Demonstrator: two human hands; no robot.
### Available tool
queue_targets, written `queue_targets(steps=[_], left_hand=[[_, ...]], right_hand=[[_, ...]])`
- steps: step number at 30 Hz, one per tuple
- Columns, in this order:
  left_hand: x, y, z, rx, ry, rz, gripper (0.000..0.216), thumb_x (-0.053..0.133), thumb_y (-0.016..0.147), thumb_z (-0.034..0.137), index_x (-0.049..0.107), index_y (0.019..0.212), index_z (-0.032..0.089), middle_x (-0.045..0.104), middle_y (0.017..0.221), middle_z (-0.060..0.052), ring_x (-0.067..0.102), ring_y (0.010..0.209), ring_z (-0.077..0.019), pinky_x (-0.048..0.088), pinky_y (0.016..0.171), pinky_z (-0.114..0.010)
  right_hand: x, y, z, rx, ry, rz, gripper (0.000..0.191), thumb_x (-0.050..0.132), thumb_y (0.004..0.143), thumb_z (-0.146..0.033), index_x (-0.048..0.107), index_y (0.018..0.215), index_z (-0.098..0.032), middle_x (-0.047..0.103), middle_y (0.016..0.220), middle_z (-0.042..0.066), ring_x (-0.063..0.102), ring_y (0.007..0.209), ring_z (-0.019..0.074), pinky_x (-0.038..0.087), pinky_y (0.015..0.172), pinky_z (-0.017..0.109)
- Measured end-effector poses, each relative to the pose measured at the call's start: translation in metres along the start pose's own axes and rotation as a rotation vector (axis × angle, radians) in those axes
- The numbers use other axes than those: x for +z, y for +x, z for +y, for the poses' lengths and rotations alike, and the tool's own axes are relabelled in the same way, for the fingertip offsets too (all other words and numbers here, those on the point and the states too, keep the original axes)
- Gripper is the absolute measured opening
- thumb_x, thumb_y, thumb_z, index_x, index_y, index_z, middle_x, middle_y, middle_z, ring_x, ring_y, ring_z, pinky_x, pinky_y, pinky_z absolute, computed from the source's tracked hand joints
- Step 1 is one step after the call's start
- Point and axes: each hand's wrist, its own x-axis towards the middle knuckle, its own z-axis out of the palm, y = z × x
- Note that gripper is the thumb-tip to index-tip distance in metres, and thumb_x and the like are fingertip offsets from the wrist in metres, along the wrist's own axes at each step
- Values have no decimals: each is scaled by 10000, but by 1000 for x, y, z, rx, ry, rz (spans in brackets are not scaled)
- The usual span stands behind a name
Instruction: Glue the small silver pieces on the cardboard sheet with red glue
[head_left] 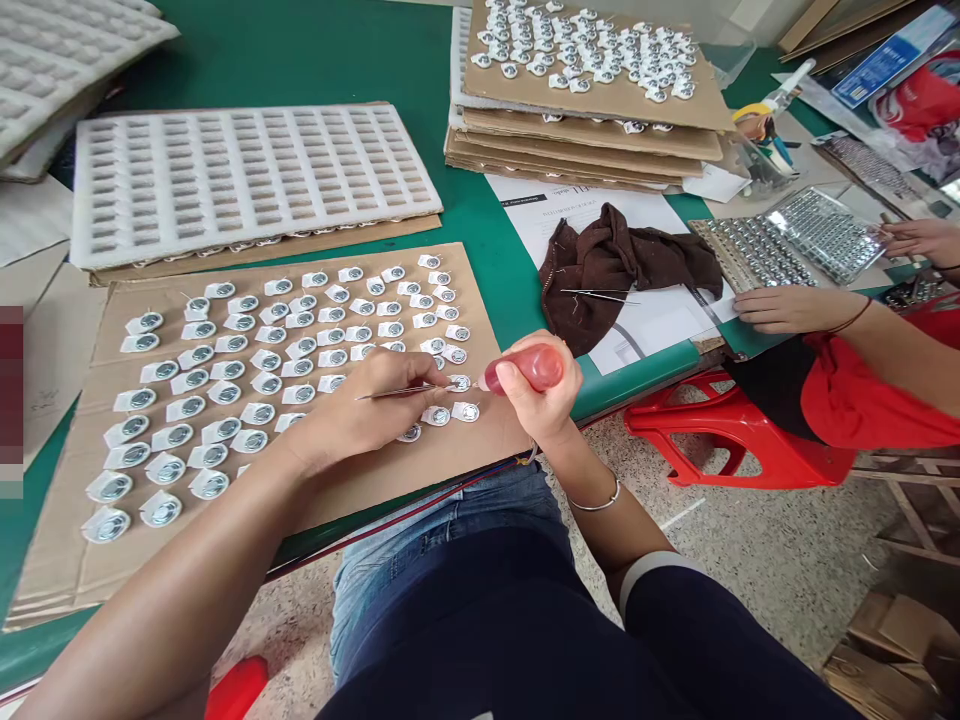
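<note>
My right hand (547, 390) is wrapped round a red squeeze bottle (534, 366), its nozzle pointing left at a small round silver piece on a white backing (459, 383). Pinched in my left hand (394, 405) is a pair of thin metal tweezers (397, 390), with the tips close to that same piece. Both hands are over the right part of a cardboard sheet (420, 470). Rows of similar silver pieces (202, 410) cover the sheet, and my left hand and forearm hide some of them.
Behind the sheet lies a white foam tray (255, 180). Stacked cardboard sheets (585, 150) bear many more pieces. A brown cloth (630, 260) with another pair of tweezers (600, 296) sits to the right. A co-worker's hands (795, 308) rest by trays of shiny parts (825, 235); a red stool (720, 430) stands below.
</note>
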Motion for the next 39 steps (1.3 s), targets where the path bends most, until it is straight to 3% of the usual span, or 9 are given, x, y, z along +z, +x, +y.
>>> queue_targets(steps=[39], left_hand=[[2,0,-1,7,-63,2,233,513,853,368,665,932,209,655,749,-7,541,568,-103,393,504,-209]], right_hand=[[1,0,-1,25,31,-42,188,631,765,-370,526,804,-219,601,710,0,603,653,154,527,616,343]])
